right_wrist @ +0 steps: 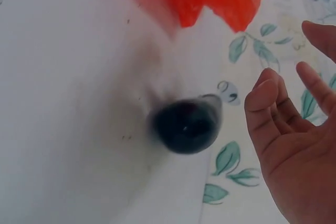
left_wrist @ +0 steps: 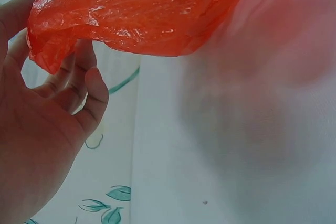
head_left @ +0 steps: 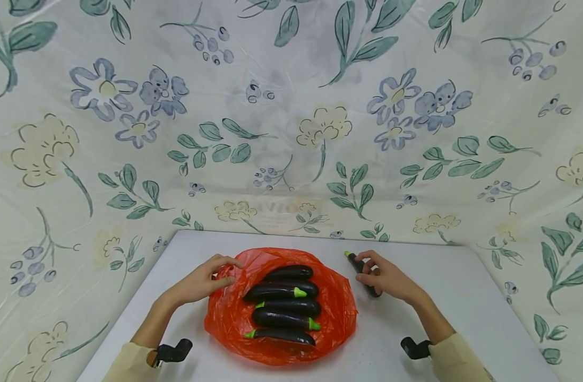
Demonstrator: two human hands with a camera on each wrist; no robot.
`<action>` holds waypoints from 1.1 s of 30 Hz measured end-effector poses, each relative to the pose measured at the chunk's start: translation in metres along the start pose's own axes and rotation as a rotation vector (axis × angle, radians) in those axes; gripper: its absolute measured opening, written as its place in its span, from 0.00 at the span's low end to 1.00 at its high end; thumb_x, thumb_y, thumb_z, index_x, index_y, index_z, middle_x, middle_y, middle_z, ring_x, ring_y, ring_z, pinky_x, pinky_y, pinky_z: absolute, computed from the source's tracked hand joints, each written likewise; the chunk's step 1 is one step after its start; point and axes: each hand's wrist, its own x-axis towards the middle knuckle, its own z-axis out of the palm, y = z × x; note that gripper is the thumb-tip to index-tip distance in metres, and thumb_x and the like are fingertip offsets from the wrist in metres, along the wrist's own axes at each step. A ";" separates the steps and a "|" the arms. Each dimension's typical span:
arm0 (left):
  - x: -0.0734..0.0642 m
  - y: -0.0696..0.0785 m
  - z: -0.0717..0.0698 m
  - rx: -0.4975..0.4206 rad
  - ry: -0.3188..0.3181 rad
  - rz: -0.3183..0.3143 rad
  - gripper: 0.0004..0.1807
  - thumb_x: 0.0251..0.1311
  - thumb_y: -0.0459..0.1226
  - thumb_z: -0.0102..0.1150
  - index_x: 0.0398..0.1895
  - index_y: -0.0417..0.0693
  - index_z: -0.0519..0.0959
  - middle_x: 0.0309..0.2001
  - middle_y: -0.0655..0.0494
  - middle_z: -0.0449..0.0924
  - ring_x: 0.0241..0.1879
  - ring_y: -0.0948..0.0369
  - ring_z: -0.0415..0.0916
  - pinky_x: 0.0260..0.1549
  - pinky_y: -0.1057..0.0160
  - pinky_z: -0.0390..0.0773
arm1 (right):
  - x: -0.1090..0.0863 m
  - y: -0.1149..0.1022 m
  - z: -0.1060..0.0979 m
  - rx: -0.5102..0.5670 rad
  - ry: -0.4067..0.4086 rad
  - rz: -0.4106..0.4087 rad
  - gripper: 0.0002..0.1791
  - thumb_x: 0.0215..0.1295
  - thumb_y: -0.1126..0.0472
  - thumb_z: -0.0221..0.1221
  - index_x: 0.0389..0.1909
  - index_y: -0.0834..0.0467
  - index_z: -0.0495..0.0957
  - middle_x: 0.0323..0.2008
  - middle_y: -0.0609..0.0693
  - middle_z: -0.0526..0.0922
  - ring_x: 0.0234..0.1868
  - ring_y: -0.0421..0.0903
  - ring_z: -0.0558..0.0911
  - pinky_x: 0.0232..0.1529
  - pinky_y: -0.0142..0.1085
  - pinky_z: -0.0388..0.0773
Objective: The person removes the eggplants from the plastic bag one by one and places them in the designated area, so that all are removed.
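Beige sleeves (head_left: 129, 363) flank eggplants (head_left: 279, 318) on red plastic (head_left: 224, 324).

Head camera: worn high, looking forward and down, farthest off; takes in crinkled red plastic bag (head_left: 341, 318), flat white tabletop (head_left: 454, 281), white floral-print sheet (head_left: 282, 138) behind. Left wrist camera: close, along left palm, sharing bag's edge with head. Right wrist camera: close, along right palm, sharing glossy dark-purple eggplant (right_wrist: 189, 127) with head.
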 end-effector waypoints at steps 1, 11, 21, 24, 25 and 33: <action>0.000 0.000 0.000 0.000 0.000 -0.001 0.18 0.67 0.43 0.62 0.59 0.60 0.77 0.58 0.47 0.71 0.61 0.43 0.67 0.49 0.46 0.82 | 0.001 -0.003 0.001 0.000 -0.008 -0.008 0.25 0.68 0.51 0.64 0.62 0.51 0.69 0.42 0.55 0.73 0.35 0.61 0.79 0.28 0.37 0.77; 0.001 0.001 0.001 0.006 -0.001 -0.001 0.18 0.68 0.43 0.62 0.60 0.60 0.77 0.58 0.46 0.71 0.60 0.43 0.67 0.49 0.46 0.82 | 0.013 -0.031 0.015 -0.045 -0.107 -0.090 0.22 0.67 0.51 0.64 0.60 0.48 0.73 0.42 0.52 0.78 0.33 0.55 0.79 0.32 0.45 0.81; 0.002 0.001 0.001 -0.001 -0.007 -0.002 0.18 0.68 0.43 0.61 0.60 0.59 0.77 0.59 0.46 0.70 0.61 0.43 0.67 0.50 0.46 0.81 | 0.026 -0.056 0.038 -0.084 -0.215 -0.103 0.27 0.66 0.47 0.63 0.62 0.54 0.74 0.51 0.53 0.79 0.46 0.49 0.80 0.40 0.40 0.82; 0.001 0.000 0.001 -0.005 -0.006 -0.001 0.18 0.68 0.43 0.61 0.60 0.60 0.77 0.58 0.46 0.70 0.61 0.43 0.67 0.50 0.46 0.81 | 0.031 -0.061 0.046 -0.067 -0.256 -0.101 0.26 0.67 0.49 0.64 0.62 0.55 0.75 0.53 0.55 0.79 0.47 0.49 0.82 0.41 0.41 0.84; 0.001 0.000 0.001 -0.004 -0.005 -0.001 0.18 0.68 0.43 0.61 0.60 0.60 0.77 0.58 0.47 0.71 0.61 0.43 0.67 0.50 0.46 0.81 | 0.032 -0.063 0.048 -0.066 -0.267 -0.101 0.25 0.67 0.49 0.64 0.61 0.54 0.75 0.53 0.55 0.79 0.46 0.49 0.82 0.41 0.41 0.84; 0.001 0.001 0.000 -0.010 -0.005 0.000 0.18 0.68 0.43 0.61 0.60 0.60 0.77 0.59 0.46 0.70 0.61 0.43 0.67 0.50 0.45 0.81 | 0.045 -0.069 0.067 -0.136 -0.337 -0.134 0.25 0.66 0.51 0.65 0.61 0.56 0.75 0.48 0.48 0.80 0.46 0.46 0.79 0.45 0.36 0.81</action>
